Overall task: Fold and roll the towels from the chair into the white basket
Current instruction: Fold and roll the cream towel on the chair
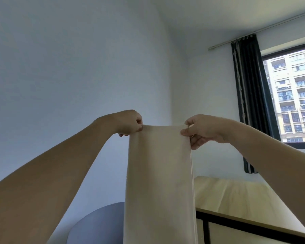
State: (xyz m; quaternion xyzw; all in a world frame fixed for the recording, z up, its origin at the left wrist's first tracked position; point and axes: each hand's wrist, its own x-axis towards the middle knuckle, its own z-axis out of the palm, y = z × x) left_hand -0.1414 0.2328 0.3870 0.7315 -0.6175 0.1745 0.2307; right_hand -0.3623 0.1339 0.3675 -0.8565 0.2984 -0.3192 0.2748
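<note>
Towel (158, 182): we hold it up in front of the wall, long axis vertical, folded lengthwise. Our left hand (130, 123) pinches its top left corner; our right hand (199, 131) pinches its top right corner. Behind its lower edge sits the blue chair (99, 224); right of it, a wooden table (236, 199), curtain (245, 103), window (292, 95).

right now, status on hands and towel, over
Left hand and right hand pinch the top corners. Beige towel hangs upright between them, apparently doubled lengthwise. Basket out of view; nothing blocking.
</note>
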